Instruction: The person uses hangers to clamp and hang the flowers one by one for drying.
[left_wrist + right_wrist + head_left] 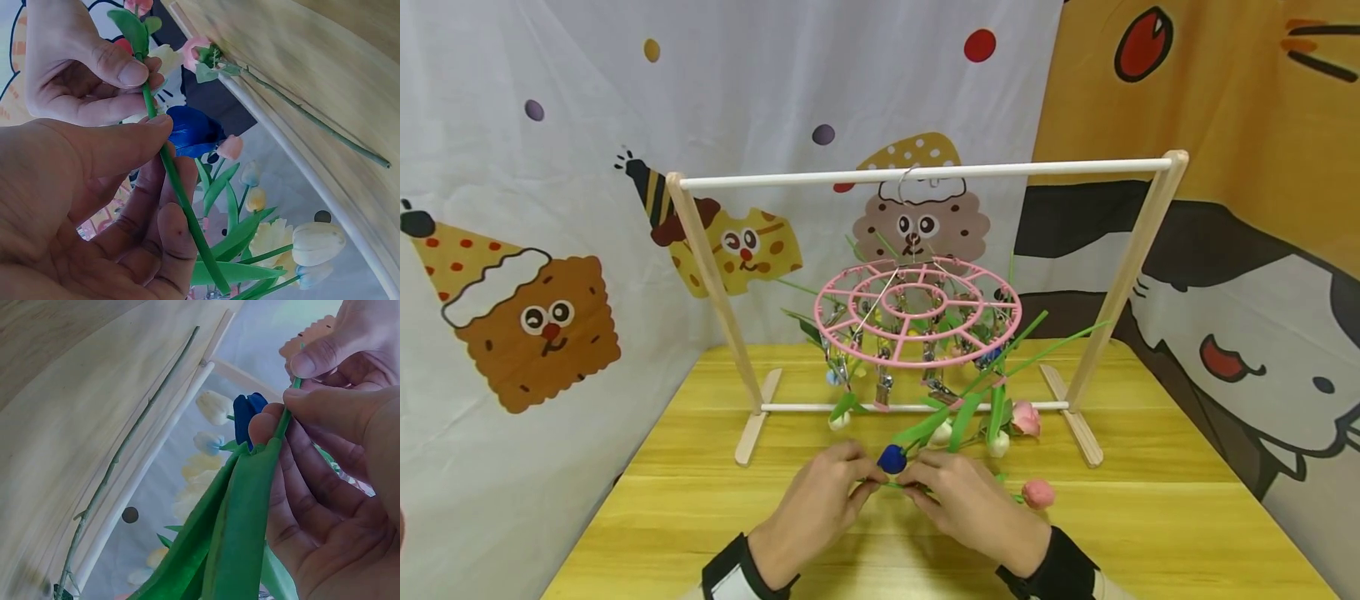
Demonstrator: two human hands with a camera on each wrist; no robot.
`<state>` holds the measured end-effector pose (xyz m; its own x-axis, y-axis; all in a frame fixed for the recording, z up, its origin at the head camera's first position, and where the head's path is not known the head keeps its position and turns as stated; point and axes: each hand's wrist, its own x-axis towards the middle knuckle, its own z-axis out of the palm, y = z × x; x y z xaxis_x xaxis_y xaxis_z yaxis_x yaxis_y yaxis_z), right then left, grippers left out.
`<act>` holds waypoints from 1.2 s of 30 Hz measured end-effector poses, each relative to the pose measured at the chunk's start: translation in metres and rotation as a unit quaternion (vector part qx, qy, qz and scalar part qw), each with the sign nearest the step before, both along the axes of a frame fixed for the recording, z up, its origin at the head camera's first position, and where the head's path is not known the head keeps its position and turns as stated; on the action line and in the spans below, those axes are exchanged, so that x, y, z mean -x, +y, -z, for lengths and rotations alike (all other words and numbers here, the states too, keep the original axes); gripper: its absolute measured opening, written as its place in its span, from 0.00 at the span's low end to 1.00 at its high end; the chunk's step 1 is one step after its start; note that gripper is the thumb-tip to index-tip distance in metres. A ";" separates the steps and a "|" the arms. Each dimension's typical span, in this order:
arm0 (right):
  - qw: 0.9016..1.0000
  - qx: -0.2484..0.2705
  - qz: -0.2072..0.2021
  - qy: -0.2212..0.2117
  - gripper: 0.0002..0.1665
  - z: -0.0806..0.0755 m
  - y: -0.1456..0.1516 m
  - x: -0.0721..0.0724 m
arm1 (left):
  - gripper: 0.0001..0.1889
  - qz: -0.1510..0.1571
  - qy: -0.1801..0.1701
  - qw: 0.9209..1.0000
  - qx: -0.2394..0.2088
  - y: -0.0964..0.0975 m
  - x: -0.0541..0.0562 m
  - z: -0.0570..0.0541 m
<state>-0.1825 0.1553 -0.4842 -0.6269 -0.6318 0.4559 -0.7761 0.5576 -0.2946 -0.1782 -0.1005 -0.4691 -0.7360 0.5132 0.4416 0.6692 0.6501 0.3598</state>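
Note:
Both hands pinch the green stem of one artificial tulip, whose pink bloom points off to the right. The left hand holds the bare stem between thumb and fingers. Close beside it, the right hand grips the same stem just below its long green leaves. A blue tulip hangs head down right behind the fingertips. Above and beyond the hands is a round pink clip hanger, with several flowers clipped upside down on it, among them white tulips.
A wooden stand with a white top rail carries the hanger. Its lower white bar runs low across the table. Near that bar lies a pink rose with a long thin stem. Patterned cloth hangs behind.

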 end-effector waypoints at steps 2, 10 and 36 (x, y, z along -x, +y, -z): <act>1.000 -0.002 0.000 0.009 0.12 -0.001 0.000 0.000 | 0.04 0.001 0.009 1.000 0.002 0.000 0.000 0.000; 1.000 -0.004 0.001 0.021 0.12 -0.002 0.002 -0.003 | 0.04 0.002 0.049 0.999 0.020 0.000 0.000 -0.002; 0.993 0.073 -0.002 0.088 0.26 -0.045 0.032 -0.011 | 0.18 -0.042 0.123 0.983 -0.131 -0.006 0.012 -0.037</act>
